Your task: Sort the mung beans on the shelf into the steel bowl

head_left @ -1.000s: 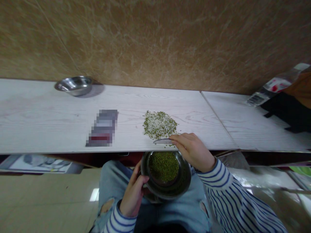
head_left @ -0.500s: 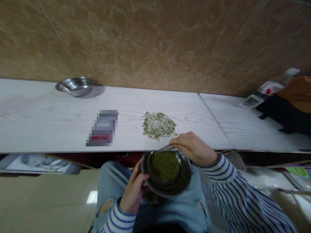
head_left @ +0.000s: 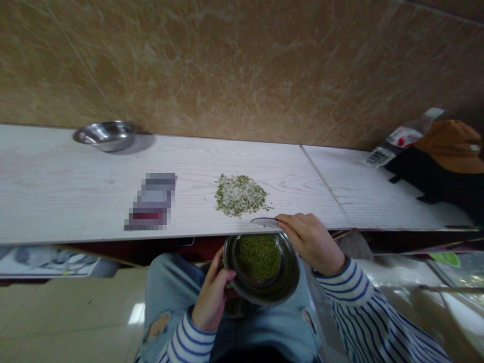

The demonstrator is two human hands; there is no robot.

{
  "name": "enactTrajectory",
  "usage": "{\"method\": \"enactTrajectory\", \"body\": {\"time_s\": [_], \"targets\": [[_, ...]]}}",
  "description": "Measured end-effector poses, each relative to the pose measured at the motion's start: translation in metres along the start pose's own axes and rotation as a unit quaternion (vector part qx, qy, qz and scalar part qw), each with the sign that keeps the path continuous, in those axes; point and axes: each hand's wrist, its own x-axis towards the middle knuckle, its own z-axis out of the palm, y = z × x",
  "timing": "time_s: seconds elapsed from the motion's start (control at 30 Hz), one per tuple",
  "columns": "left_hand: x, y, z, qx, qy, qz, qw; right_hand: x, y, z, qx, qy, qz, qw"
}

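Observation:
My left hand (head_left: 215, 292) is closed on the left rim of a steel bowl (head_left: 289, 282), its thumb on the edge. Green beans (head_left: 257, 257), probably mung beans, lie inside the bowl, which sits over my lap just below the table edge. My right hand (head_left: 312, 239) pinches a thin, pale, blade-shaped piece (head_left: 264, 222); its exact kind is unclear. That piece is at the table's front edge, above the bowl, with its tip pointing left. Behind it, a flat pile of white grains mixed with green beans (head_left: 241, 195) is spread on the white table (head_left: 196, 201).
A second steel bowl (head_left: 106, 137) stands by the wall at back left. A blurred-out flat rectangle (head_left: 151, 201) lies left of the pile. At right are a clear bottle (head_left: 401, 138) and a brown and black cloth item (head_left: 449, 156). An open drawer (head_left: 56, 259) juts out below left.
The blade-shaped piece dipped from the table edge to over the bowl, then came back up to the edge. My left hand keeps holding the bowl. The view has shifted slightly right.

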Motion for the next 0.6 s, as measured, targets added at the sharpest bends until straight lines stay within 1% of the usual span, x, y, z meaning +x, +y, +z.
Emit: {"method": "enactTrajectory", "body": {"time_s": [0.13,0.23,0.3,0.4,0.5,0.6], "targets": [[0.0,-0.002,0.002,-0.003,0.002,0.0,1.0,-0.01,-0.017,-0.002,-0.002,0.001,-0.002,1.0],[0.001,-0.005,0.0,-0.001,-0.001,0.004,1.0,-0.02,-0.024,-0.004,0.013,0.006,-0.011,1.0],[0.002,-0.006,-0.005,-0.003,0.011,0.006,1.0,-0.027,-0.023,-0.005,0.025,0.021,-0.009,0.999],[0.002,-0.009,-0.016,-0.003,0.033,0.027,0.999,-0.035,-0.018,-0.008,0.025,0.054,0.007,0.998],[0.0,-0.014,-0.023,0.016,0.031,0.018,0.999,-0.039,-0.012,-0.011,0.018,0.076,0.024,0.997],[-0.003,-0.019,-0.026,0.026,0.038,0.016,0.999,-0.042,-0.008,-0.012,0.012,0.093,0.036,0.995]]}}
